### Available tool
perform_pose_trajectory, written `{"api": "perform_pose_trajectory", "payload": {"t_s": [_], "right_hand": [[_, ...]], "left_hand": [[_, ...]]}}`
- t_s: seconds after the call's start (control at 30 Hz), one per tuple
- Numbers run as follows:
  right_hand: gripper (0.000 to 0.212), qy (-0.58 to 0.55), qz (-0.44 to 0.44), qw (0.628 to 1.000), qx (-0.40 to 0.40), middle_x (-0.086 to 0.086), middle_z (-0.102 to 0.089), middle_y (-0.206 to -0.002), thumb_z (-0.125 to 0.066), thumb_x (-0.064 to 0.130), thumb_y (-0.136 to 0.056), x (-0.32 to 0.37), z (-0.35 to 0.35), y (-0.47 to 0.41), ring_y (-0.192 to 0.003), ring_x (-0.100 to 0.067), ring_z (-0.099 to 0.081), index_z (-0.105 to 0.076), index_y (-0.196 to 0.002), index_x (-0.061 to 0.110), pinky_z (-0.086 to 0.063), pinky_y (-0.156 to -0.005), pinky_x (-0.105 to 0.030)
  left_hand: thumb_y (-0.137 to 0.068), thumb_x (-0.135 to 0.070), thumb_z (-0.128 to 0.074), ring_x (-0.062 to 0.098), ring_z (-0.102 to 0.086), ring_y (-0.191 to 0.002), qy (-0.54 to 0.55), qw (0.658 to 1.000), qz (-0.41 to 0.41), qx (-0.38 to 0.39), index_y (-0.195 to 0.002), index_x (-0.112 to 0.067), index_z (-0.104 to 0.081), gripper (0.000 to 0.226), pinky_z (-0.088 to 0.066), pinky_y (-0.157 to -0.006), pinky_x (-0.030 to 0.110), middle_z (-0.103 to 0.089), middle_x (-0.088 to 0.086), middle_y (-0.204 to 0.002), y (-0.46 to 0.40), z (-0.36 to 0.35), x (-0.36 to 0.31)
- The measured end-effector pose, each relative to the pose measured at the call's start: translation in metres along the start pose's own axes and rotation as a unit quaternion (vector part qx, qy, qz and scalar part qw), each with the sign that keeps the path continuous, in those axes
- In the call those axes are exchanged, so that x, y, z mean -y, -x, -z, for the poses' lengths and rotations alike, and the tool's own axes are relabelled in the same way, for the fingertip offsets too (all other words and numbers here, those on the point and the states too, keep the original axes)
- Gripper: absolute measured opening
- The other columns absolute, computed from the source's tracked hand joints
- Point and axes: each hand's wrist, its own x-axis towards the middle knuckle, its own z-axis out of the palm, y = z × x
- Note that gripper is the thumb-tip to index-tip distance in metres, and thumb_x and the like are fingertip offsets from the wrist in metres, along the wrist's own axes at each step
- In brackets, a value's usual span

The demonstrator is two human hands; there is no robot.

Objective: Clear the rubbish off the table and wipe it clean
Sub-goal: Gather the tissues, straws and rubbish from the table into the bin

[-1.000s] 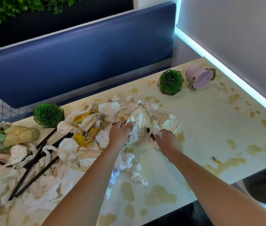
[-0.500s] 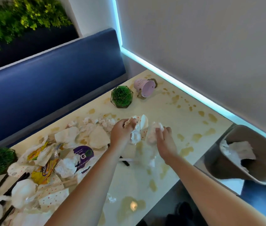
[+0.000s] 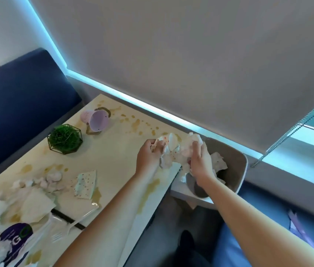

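Observation:
Both hands carry one bundle of crumpled white and spotted paper rubbish (image 3: 173, 149) at the table's right end. My left hand (image 3: 149, 154) grips its left side and my right hand (image 3: 199, 160) its right side, above the rim of the grey bin (image 3: 237, 168) beside the table. Paper lies inside the bin. The cream table (image 3: 114, 160) is spotted with brown stains. More rubbish lies at the left: a spotted napkin (image 3: 85, 185), crumpled tissues (image 3: 53, 177), a clear plastic fork (image 3: 75, 223) and a purple wrapper (image 3: 16, 235).
A green grass ball in a wire frame (image 3: 65, 139) and a tipped-over pink cup (image 3: 95, 120) sit at the table's far end. A blue bench back (image 3: 17, 105) runs behind, a grey blind with a lit sill on the right.
Both hands have lifted the paper bundle off the pile and carried it right to the table's end, over the bin. My view has swung right with them.

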Motion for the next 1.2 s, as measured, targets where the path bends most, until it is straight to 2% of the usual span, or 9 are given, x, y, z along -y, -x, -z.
{"api": "perform_pose_trajectory", "payload": {"t_s": [0.13,0.23,0.4,0.6,0.67,0.77,0.87,1.03,1.2], "right_hand": [[0.021,0.022,0.002,0.999,-0.034,0.004,-0.051,-0.091,-0.027,0.043,-0.104,-0.001,0.052,-0.021,-0.079,-0.008,-0.051,-0.038,-0.111,0.026,-0.041,-0.074,-0.028],[0.025,0.068,-0.027,0.996,-0.045,-0.001,-0.050,-0.076,-0.038,0.033,-0.102,-0.011,0.082,-0.036,-0.067,-0.016,-0.047,-0.046,-0.090,0.013,-0.035,-0.056,-0.027],[0.027,0.131,-0.053,0.988,-0.063,-0.001,-0.035,-0.063,-0.046,0.021,-0.094,-0.040,0.111,-0.057,-0.057,-0.016,-0.032,-0.034,-0.071,0.014,-0.026,-0.050,-0.030],[0.021,0.233,-0.095,0.968,-0.014,-0.004,-0.057,-0.073,-0.047,0.023,-0.095,-0.077,0.130,-0.066,-0.067,-0.023,-0.052,-0.049,-0.076,0.013,-0.036,-0.054,-0.031],[0.021,0.268,-0.131,0.953,0.045,-0.008,-0.066,-0.094,-0.052,0.035,-0.093,-0.088,0.128,-0.070,-0.083,-0.027,-0.060,-0.058,-0.099,0.016,-0.045,-0.067,-0.032],[0.064,0.333,-0.170,0.923,0.087,-0.016,-0.049,-0.138,-0.053,0.048,-0.092,-0.094,0.123,-0.069,-0.123,-0.034,-0.048,-0.036,-0.146,0.018,-0.040,-0.101,-0.039],[0.056,0.346,-0.132,0.925,0.078,-0.014,-0.037,-0.146,-0.049,0.036,-0.097,-0.086,0.113,-0.066,-0.135,-0.034,-0.032,-0.034,-0.148,0.019,-0.030,-0.109,-0.040],[0.034,0.329,-0.009,0.940,0.089,-0.002,-0.052,-0.129,-0.045,0.027,-0.095,-0.055,0.076,-0.055,-0.121,-0.024,-0.043,-0.058,-0.126,0.025,-0.041,-0.101,-0.039],[0.025,0.259,0.065,0.954,0.138,0.005,-0.062,-0.108,-0.047,0.019,-0.095,-0.018,0.017,-0.028,-0.079,-0.011,-0.057,-0.066,-0.110,0.023,-0.043,-0.065,-0.025]], "left_hand": [[-0.096,-0.048,-0.051,0.015,-0.061,-0.094,-0.029,0.998,-0.008,0.056,-0.123,-0.020,-0.054,0.038,-0.043,-0.061,0.019,-0.062,-0.004,-0.112,-0.006,-0.054,-0.022],[-0.095,-0.050,-0.051,0.011,-0.057,-0.097,-0.058,0.995,-0.009,0.085,-0.125,-0.021,-0.053,0.041,-0.042,-0.065,0.020,-0.058,-0.009,-0.116,-0.007,-0.091,-0.030],[-0.094,-0.047,-0.055,0.012,-0.055,-0.095,-0.104,0.988,-0.004,0.116,-0.119,-0.022,-0.055,0.035,-0.041,-0.071,0.023,-0.060,-0.004,-0.119,-0.007,-0.140,-0.029],[-0.087,-0.060,-0.057,0.017,-0.050,-0.125,-0.083,0.967,0.064,0.234,-0.144,-0.026,-0.037,0.070,-0.039,-0.087,0.025,-0.047,-0.004,-0.142,0.000,-0.164,-0.013],[-0.091,-0.058,-0.052,0.016,-0.046,-0.130,-0.090,0.965,0.066,0.237,-0.146,-0.027,-0.035,0.065,-0.037,-0.092,0.025,-0.043,-0.004,-0.147,-0.001,-0.163,-0.007],[-0.098,-0.047,-0.049,0.008,-0.052,-0.111,-0.096,0.974,0.041,0.199,-0.136,-0.026,-0.048,0.044,-0.038,-0.085,0.021,-0.054,-0.006,-0.137,0.001,-0.155,-0.007],[-0.099,-0.042,-0.048,0.005,-0.053,-0.097,-0.096,0.988,0.012,0.124,-0.121,-0.026,-0.058,0.029,-0.038,-0.068,0.014,-0.061,-0.008,-0.118,-0.001,-0.137,-0.006],[-0.097,-0.043,-0.050,0.013,-0.061,-0.092,-0.089,0.996,0.017,0.026,-0.107,-0.023,-0.062,0.026,-0.042,-0.071,0.025,-0.065,-0.006,-0.102,-0.004,-0.094,0.001],[-0.097,-0.044,-0.050,0.013,-0.061,-0.088,-0.080,0.996,0.031,-0.033,-0.105,-0.025,-0.063,0.025,-0.042,-0.067,0.026,-0.066,-0.008,-0.098,0.002,-0.033,0.017]]}}
